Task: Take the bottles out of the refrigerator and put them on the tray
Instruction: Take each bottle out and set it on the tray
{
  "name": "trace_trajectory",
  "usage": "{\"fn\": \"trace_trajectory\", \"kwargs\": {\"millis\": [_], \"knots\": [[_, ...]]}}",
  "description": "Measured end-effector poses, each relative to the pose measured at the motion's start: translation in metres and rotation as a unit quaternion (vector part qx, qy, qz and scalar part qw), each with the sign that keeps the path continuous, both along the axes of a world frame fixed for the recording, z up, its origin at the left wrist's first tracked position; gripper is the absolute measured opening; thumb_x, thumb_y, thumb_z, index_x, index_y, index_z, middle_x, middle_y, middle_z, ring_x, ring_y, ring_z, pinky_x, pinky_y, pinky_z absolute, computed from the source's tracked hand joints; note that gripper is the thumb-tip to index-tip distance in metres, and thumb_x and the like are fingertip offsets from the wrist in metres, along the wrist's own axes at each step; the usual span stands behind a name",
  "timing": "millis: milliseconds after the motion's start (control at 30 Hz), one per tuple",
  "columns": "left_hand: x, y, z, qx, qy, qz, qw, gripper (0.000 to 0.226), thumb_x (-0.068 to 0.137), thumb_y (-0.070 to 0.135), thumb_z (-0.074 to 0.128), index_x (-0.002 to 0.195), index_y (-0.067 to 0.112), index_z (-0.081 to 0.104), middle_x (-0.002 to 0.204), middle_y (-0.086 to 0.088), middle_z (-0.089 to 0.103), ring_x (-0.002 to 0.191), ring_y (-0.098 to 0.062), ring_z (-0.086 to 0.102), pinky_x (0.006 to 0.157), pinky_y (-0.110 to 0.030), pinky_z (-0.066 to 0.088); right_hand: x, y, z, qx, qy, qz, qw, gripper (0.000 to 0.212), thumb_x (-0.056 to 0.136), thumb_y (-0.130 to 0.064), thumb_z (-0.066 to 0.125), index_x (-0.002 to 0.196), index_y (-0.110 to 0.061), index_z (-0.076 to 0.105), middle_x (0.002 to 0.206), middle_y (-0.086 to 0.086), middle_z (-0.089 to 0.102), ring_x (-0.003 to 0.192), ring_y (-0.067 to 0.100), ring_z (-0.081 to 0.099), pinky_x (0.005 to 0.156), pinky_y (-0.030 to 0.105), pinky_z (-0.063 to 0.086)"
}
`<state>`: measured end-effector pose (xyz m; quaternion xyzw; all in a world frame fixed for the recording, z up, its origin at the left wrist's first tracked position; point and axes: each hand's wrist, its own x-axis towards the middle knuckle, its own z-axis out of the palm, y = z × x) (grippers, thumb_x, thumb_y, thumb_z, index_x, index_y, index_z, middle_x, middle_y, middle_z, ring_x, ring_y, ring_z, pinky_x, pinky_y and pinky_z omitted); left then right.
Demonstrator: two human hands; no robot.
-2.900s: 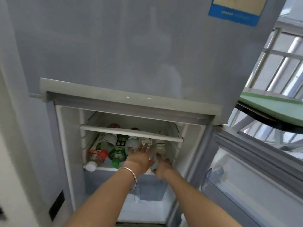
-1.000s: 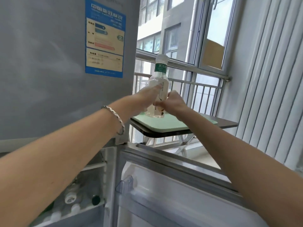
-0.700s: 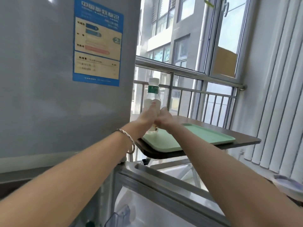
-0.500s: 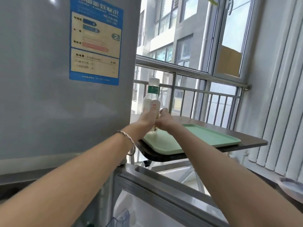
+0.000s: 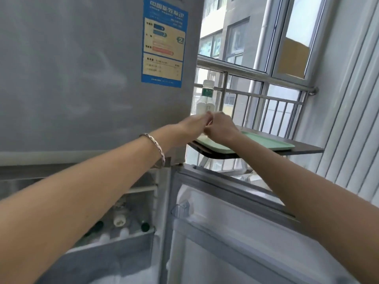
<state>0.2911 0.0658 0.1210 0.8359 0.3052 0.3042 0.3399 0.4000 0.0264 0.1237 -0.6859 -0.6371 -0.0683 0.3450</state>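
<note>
A clear bottle (image 5: pixel 206 99) with a white cap and green neck label stands upright at the left end of the green tray (image 5: pixel 266 143). My left hand (image 5: pixel 192 125) and my right hand (image 5: pixel 222 128) meet around its lower half and hide its base. Both hands are closed on it, fingers touching in front. Several more bottles (image 5: pixel 120 220) lie on a shelf in the open lower refrigerator compartment (image 5: pixel 114 249), under my left forearm, with only their caps showing.
The tray rests on a dark folding table (image 5: pixel 307 149) by a railed window. The open lower refrigerator door (image 5: pixel 235 232) juts out below my right arm. The shut upper door (image 5: pixel 82 78), with a blue energy label (image 5: pixel 164 42), fills the left.
Both hands took the bottle off the refrigerator shelf and carried it up and right to the tray's left end. In the last half second they stay there while my view tilts down.
</note>
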Motion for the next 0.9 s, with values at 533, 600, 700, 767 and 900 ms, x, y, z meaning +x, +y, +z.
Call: {"fn": "trace_trajectory", "kwargs": {"millis": [533, 600, 700, 767, 900], "knots": [[-0.176, 0.015, -0.178, -0.034, 0.337, 0.142, 0.93, 0.049, 0.106, 0.034, 0.022, 0.149, 0.013, 0.035, 0.157, -0.012, 0.032, 0.141, -0.028, 0.036, 0.113, -0.033, 0.026, -0.167, 0.05, -0.2, -0.371, -0.075, 0.143, 0.915, 0.045, 0.09, -0.022, 0.062, 0.132, -0.009, 0.055, 0.128, 0.014, 0.06, 0.114, 0.031, 0.059, 0.085, 0.031, 0.047], [-0.181, 0.031, -0.215, 0.014, 0.408, 0.16, 0.899, 0.052, 0.103, 0.023, 0.035, 0.153, 0.018, 0.022, 0.163, -0.011, 0.013, 0.147, -0.033, 0.022, 0.118, -0.043, 0.022, -0.169, 0.069, -0.228, -0.406, -0.084, 0.158, 0.896, 0.052, 0.089, -0.02, 0.064, 0.138, -0.015, 0.047, 0.137, 0.01, 0.054, 0.12, 0.03, 0.055, 0.08, 0.027, 0.041], [-0.183, 0.05, -0.258, 0.023, 0.414, 0.212, 0.885, 0.068, 0.102, 0.034, 0.037, 0.156, 0.026, -0.003, 0.163, -0.011, -0.012, 0.151, -0.034, -0.005, 0.121, -0.05, 0.009, -0.163, 0.097, -0.26, -0.413, -0.078, 0.151, 0.895, 0.051, 0.093, -0.012, 0.057, 0.142, -0.014, 0.043, 0.144, 0.006, 0.048, 0.129, 0.027, 0.049, 0.08, 0.015, 0.036], [-0.182, 0.065, -0.278, 0.026, 0.4, 0.237, 0.885, 0.066, 0.103, 0.039, 0.031, 0.156, 0.028, -0.007, 0.163, -0.008, -0.018, 0.151, -0.03, -0.01, 0.121, -0.048, 0.004, -0.163, 0.12, -0.276, -0.409, -0.075, 0.13, 0.9, 0.048, 0.096, -0.019, 0.054, 0.142, -0.014, 0.043, 0.144, 0.005, 0.049, 0.13, 0.026, 0.048, 0.096, 0.021, 0.038], [-0.178, 0.095, -0.299, 0.018, 0.386, 0.275, 0.881, 0.063, 0.104, 0.034, 0.029, 0.155, 0.025, -0.007, 0.164, -0.004, -0.014, 0.151, -0.025, -0.01, 0.121, -0.044, 0.002, -0.171, 0.17, -0.302, -0.38, 0.123, 0.031, 0.916, 0.054, 0.096, -0.034, 0.052, 0.14, -0.006, 0.041, 0.133, 0.014, 0.059, 0.114, 0.028, 0.062, 0.094, 0.037, 0.053]]}}
